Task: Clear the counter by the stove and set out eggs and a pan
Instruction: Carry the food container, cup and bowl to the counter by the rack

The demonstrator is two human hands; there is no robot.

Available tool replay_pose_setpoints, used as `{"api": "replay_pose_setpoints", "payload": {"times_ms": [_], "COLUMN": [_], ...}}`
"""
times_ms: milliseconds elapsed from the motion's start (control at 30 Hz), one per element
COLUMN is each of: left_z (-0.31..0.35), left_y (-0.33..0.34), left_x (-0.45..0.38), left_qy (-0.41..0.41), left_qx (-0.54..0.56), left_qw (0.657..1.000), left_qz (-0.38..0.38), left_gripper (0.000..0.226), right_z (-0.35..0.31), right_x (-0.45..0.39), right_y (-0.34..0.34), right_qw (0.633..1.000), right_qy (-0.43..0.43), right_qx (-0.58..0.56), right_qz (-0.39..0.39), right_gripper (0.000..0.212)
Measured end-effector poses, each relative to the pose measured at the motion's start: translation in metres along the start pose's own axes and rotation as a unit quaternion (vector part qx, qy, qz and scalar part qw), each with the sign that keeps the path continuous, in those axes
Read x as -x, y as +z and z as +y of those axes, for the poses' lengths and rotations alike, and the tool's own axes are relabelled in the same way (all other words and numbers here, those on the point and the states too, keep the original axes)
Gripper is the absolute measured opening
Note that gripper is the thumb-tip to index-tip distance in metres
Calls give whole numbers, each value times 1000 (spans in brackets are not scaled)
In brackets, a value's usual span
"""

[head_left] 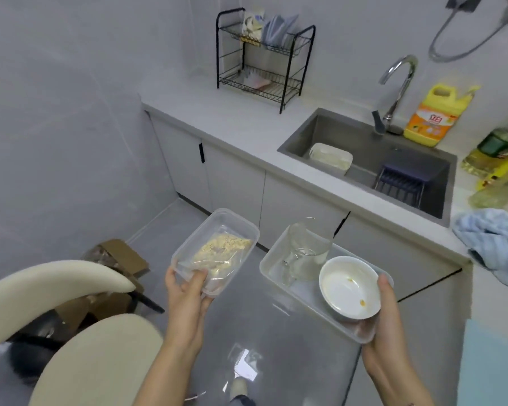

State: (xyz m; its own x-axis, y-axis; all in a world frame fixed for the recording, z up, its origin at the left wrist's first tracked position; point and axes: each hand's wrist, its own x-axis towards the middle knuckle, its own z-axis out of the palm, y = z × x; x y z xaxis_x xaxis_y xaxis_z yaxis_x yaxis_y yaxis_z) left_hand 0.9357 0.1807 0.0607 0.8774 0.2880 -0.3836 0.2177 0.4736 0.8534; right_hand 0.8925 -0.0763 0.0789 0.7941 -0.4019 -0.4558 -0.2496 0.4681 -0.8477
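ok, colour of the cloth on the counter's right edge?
Light blue with a faint check; the cloth lies crumpled at the counter edge, seen in the head view.

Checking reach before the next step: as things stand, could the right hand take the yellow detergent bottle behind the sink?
Probably not. The right hand grips a clear tray carrying a glass jug and a white bowl, so it is occupied. The yellow detergent bottle stands beyond the sink, well away from it.

Bare counter [247, 127] left of sink [364, 153]; rack [264, 57] blocks its back corner
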Motion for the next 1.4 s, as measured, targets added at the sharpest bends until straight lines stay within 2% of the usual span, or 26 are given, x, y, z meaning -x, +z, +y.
{"api": "replay_pose_setpoints", "payload": {"times_ms": [200, 300, 467, 767, 1000, 1100, 1167, 1300, 1400], "left_z": [45, 60, 84, 154, 195, 215, 230, 269, 278], "left_y": [20, 28, 49, 102, 89, 74, 65, 40, 30], "left_x": [-101, -150, -242, -407, -523, -579, -619, -699, -731], "left_qy": [12, 22, 39, 43, 13, 5, -2, -18, -27], "left_qx": [30, 25, 22, 37, 53, 42, 33, -15, -55], "left_qw": [999, 999, 998, 995, 992, 995, 996, 999, 998], "left_qz": [27, 32, 54, 80, 115, 94, 79, 44, 23], "left_gripper": [52, 51, 51, 45, 51, 48, 39, 35, 32], "right_z": [-20, -25, -35, -70, -55, -42, -30, -13, -18], "right_x": [-76, -125, -212, -352, -440, -463, -479, -506, -517], "right_y": [106, 147, 215, 356, 462, 512, 548, 628, 654], "right_qw": [999, 999, 997, 993, 993, 995, 997, 998, 999], "right_qy": [-11, -6, -17, 11, 25, 40, 54, 50, 43], "right_qx": [8, -1, 33, 63, 76, 68, 43, 9, -5], "right_qz": [-29, -39, -67, -102, -89, -58, -30, -29, -25], "right_gripper": [43, 35, 38, 37, 40, 38, 37, 41, 47]}}
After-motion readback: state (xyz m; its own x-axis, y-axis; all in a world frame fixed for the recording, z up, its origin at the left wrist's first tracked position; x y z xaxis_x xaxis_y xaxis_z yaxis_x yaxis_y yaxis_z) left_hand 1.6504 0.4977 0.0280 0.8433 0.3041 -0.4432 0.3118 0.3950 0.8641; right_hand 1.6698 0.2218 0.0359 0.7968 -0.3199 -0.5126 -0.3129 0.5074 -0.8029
